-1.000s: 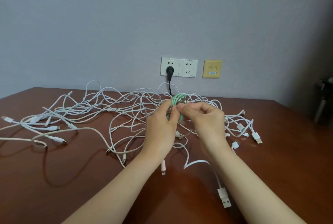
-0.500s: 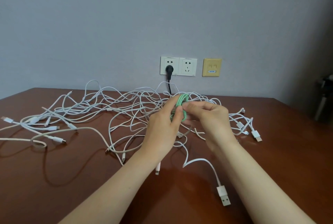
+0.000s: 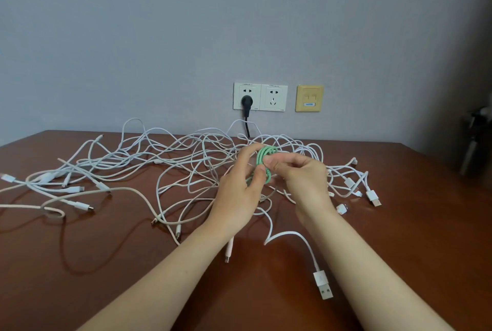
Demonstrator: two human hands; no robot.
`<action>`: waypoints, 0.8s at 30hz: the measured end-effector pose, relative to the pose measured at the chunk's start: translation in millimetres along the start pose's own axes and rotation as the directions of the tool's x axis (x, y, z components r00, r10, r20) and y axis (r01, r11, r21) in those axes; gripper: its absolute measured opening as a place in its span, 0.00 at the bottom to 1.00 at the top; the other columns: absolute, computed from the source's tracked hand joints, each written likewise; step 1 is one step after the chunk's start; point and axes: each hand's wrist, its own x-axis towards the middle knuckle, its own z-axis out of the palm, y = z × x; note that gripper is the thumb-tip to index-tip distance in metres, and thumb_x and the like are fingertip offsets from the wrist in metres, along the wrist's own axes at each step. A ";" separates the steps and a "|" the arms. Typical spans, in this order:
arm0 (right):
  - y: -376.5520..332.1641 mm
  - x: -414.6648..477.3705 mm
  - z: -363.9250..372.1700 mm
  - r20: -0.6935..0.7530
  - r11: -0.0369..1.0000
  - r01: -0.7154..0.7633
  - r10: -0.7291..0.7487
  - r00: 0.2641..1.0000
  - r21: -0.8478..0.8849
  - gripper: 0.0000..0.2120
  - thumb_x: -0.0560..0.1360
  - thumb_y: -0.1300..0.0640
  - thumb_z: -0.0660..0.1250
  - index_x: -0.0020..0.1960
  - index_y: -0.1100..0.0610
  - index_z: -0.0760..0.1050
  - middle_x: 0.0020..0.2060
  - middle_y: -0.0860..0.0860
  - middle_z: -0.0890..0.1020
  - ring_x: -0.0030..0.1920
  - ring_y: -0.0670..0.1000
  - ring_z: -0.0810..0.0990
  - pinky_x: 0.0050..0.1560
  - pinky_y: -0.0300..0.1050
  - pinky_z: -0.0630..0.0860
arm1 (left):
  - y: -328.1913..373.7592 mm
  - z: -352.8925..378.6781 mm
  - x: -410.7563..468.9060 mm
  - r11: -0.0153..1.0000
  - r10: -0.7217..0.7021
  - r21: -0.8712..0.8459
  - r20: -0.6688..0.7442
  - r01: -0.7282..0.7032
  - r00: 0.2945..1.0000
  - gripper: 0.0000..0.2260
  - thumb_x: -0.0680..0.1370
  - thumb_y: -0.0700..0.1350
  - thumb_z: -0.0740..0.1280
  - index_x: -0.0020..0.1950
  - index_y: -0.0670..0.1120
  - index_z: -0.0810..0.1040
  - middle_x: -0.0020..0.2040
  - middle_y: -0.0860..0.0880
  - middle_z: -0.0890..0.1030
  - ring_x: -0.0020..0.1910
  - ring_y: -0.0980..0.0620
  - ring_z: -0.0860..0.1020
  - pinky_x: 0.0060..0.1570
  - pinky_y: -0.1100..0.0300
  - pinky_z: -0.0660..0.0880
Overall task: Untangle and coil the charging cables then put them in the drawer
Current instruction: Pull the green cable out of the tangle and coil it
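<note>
Since a second ago my right hand (image 3: 303,184) has slid a little toward 3 o'clock, and the metal plug that stood up from the top of the green coil (image 3: 262,156) no longer shows. Both hands are raised over the middle of the table (image 3: 80,277) with the coil between them. My left hand (image 3: 237,195) grips its 9 o'clock side, thumb in front and fingers curled behind. My right thumb and forefinger pinch its 3 o'clock side. Under and around my hands, the white cables (image 3: 170,155) lie in a loose tangle that runs across the table from 9 o'clock to 3 o'clock. One white lead trails out toward 5 o'clock and ends in a USB plug (image 3: 323,285) just beside my right forearm. On the wall at 12 o'clock is a double socket (image 3: 274,96) with a black plug (image 3: 246,101) in its left half, and a yellow plate (image 3: 309,98) just beside it.
</note>
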 end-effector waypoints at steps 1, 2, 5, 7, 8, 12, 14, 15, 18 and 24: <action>4.6 2.6 0.9 -0.027 1.000 -0.002 0.003 1.000 0.016 0.06 0.69 0.65 0.72 0.39 0.60 0.75 0.28 0.51 0.74 0.27 0.47 0.73 0.31 0.38 0.75 | 0.1 1.7 -0.4 0.999 -0.023 -0.048 -0.023 0.022 0.999 0.15 0.80 0.42 0.58 0.54 0.64 0.68 0.37 0.52 0.79 0.19 0.60 0.68 0.24 0.68 0.65; 8.2 4.4 1.6 -0.035 1.000 -0.016 0.017 0.999 0.026 0.08 0.70 0.63 0.72 0.40 0.59 0.72 0.30 0.51 0.73 0.28 0.47 0.73 0.33 0.38 0.74 | -0.3 3.7 -0.1 0.994 -0.048 -0.097 -0.046 0.043 0.998 0.15 0.80 0.42 0.58 0.55 0.64 0.69 0.33 0.54 0.78 0.18 0.60 0.66 0.23 0.67 0.64; 13.5 6.1 4.2 0.143 0.994 -0.099 0.092 0.985 0.040 0.08 0.75 0.56 0.67 0.48 0.62 0.75 0.38 0.56 0.79 0.35 0.48 0.76 0.37 0.38 0.75 | 1.6 7.4 2.4 0.965 -0.109 -0.248 -0.077 0.087 0.991 0.13 0.81 0.41 0.57 0.55 0.61 0.70 0.25 0.56 0.73 0.17 0.59 0.63 0.19 0.67 0.62; 11.8 4.3 4.5 0.305 0.983 -0.142 0.101 0.947 0.116 0.09 0.78 0.59 0.61 0.52 0.64 0.76 0.41 0.58 0.80 0.36 0.49 0.79 0.36 0.39 0.76 | 4.4 7.3 3.1 0.939 -0.125 -0.333 -0.079 0.092 0.989 0.13 0.81 0.41 0.57 0.53 0.61 0.70 0.26 0.55 0.71 0.16 0.59 0.62 0.17 0.68 0.59; 10.0 3.5 4.0 0.350 0.981 -0.145 0.090 0.932 0.132 0.08 0.78 0.61 0.60 0.52 0.64 0.76 0.41 0.58 0.80 0.34 0.50 0.79 0.34 0.39 0.76 | 5.2 7.0 3.5 0.927 -0.131 -0.363 -0.078 0.094 0.988 0.13 0.81 0.40 0.56 0.52 0.61 0.70 0.27 0.52 0.71 0.16 0.58 0.62 0.17 0.69 0.58; 11.8 5.1 -0.5 0.351 0.989 -0.102 0.060 0.935 0.103 0.08 0.77 0.60 0.63 0.48 0.64 0.76 0.41 0.62 0.80 0.27 0.50 0.78 0.34 0.44 0.76 | 5.2 6.0 3.8 0.916 -0.135 -0.385 -0.041 0.109 0.990 0.15 0.82 0.40 0.55 0.54 0.61 0.70 0.31 0.44 0.71 0.16 0.57 0.62 0.16 0.69 0.58; 14.6 6.1 -0.8 0.309 0.993 -0.092 0.064 0.949 0.074 0.08 0.76 0.58 0.65 0.45 0.63 0.77 0.39 0.62 0.79 0.25 0.50 0.77 0.40 0.47 0.76 | 4.0 5.3 4.2 0.924 -0.135 -0.363 -0.022 0.118 0.991 0.15 0.82 0.41 0.56 0.56 0.63 0.70 0.33 0.45 0.74 0.17 0.56 0.64 0.17 0.69 0.59; 14.9 5.5 -0.5 0.289 0.994 -0.086 0.065 0.955 0.060 0.07 0.75 0.57 0.66 0.43 0.61 0.78 0.38 0.61 0.79 0.25 0.49 0.77 0.42 0.47 0.76 | 4.1 4.8 4.2 0.929 -0.135 -0.350 -0.017 0.120 0.991 0.15 0.82 0.42 0.56 0.57 0.64 0.70 0.36 0.46 0.76 0.17 0.56 0.65 0.17 0.69 0.60; 14.9 3.6 1.5 0.226 0.997 -0.066 0.055 0.973 0.043 0.08 0.75 0.56 0.67 0.39 0.58 0.78 0.33 0.54 0.80 0.27 0.48 0.75 0.40 0.42 0.74 | 4.8 3.7 3.1 0.944 -0.131 -0.308 -0.016 0.120 0.991 0.15 0.82 0.44 0.56 0.59 0.66 0.69 0.45 0.49 0.79 0.18 0.57 0.66 0.17 0.67 0.62; 11.5 0.2 1.6 0.192 0.978 -0.161 0.134 0.972 0.133 0.05 0.74 0.57 0.68 0.43 0.59 0.78 0.34 0.56 0.78 0.29 0.49 0.73 0.34 0.41 0.66 | 10.2 1.9 -1.1 0.967 -0.051 -0.250 -0.032 0.042 0.998 0.15 0.81 0.45 0.58 0.60 0.65 0.71 0.44 0.46 0.80 0.21 0.55 0.70 0.20 0.66 0.63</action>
